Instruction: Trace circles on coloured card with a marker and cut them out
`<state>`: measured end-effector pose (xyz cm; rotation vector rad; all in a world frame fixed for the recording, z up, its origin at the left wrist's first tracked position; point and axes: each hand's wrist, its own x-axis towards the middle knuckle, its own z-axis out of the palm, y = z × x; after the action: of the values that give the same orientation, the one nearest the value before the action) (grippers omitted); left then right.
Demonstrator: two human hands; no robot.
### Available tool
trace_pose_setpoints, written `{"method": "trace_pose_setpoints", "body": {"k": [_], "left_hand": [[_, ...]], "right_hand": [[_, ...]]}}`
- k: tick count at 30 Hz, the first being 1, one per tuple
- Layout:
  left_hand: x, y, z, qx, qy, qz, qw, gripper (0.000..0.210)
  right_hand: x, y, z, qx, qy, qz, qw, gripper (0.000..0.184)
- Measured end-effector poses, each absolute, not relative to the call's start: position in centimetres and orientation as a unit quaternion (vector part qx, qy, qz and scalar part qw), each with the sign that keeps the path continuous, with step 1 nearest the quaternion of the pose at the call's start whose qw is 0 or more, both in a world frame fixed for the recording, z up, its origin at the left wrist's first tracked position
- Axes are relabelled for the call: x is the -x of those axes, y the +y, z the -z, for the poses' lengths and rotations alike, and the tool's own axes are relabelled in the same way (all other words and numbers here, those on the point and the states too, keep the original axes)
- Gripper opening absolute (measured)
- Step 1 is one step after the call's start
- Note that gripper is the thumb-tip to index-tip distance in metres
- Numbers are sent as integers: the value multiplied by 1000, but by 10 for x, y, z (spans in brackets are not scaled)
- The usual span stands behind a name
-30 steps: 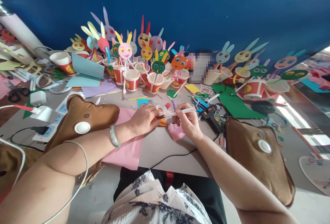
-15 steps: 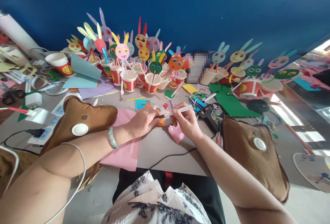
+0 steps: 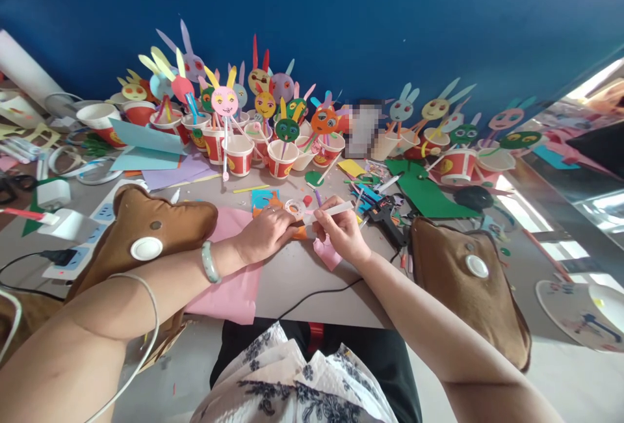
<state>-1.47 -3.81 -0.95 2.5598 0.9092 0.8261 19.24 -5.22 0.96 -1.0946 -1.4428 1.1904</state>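
Over the middle of the table, my right hand [image 3: 341, 234] is closed, pinching a narrow white strip [image 3: 340, 209] between thumb and finger. The strip sticks out past the fingers to the right. My left hand [image 3: 266, 231] is also closed, its fingertips meeting at the strip's left end; the exact grip there is partly hidden. Just beyond the left fingertips lies a clear tape roll [image 3: 293, 205]. A small pink paper piece [image 3: 327, 255] is below my right hand. Orange paper [image 3: 299, 234] shows under the left fingers, and a blue paper piece [image 3: 260, 198] lies behind that hand.
Several red-and-white paper cups [image 3: 238, 158] with paper rabbit heads stand along the blue wall. A black glue gun [image 3: 390, 220] lies right of my hands. Brown plush cushions [image 3: 470, 303] flank both arms. A pink sheet [image 3: 236, 293] lies under my left forearm; a cable [image 3: 319, 292] crosses the table front.
The whole view has shifted slightly, with the table things appearing a little further left. Both hands stay close together, and the white strip is still in the right fingers.
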Motion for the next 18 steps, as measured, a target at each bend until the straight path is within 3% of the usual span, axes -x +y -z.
{"method": "trace_pose_setpoints", "body": {"k": [4, 9, 11, 13, 15, 18], "left_hand": [[13, -36, 2, -875, 348, -270, 199, 22], [15, -35, 0, -889, 355, -242, 158, 14], [16, -36, 0, -904, 339, -219, 142, 13], [16, -37, 0, -913, 327, -206, 130, 14], [17, -37, 0, -918, 320, -201, 119, 16], [18, -38, -1, -921, 311, -199, 121, 19]], "right_hand": [[-205, -46, -19, 461, -637, -385, 482, 43], [-230, -24, -20, 507, -611, -280, 540, 28], [-240, -15, -16, 539, -608, -252, 525, 34], [-247, -10, -14, 576, -636, -182, 480, 54], [-252, -11, -17, 593, -690, -94, 403, 62], [-254, -21, -30, 580, -767, -62, 267, 37]]}}
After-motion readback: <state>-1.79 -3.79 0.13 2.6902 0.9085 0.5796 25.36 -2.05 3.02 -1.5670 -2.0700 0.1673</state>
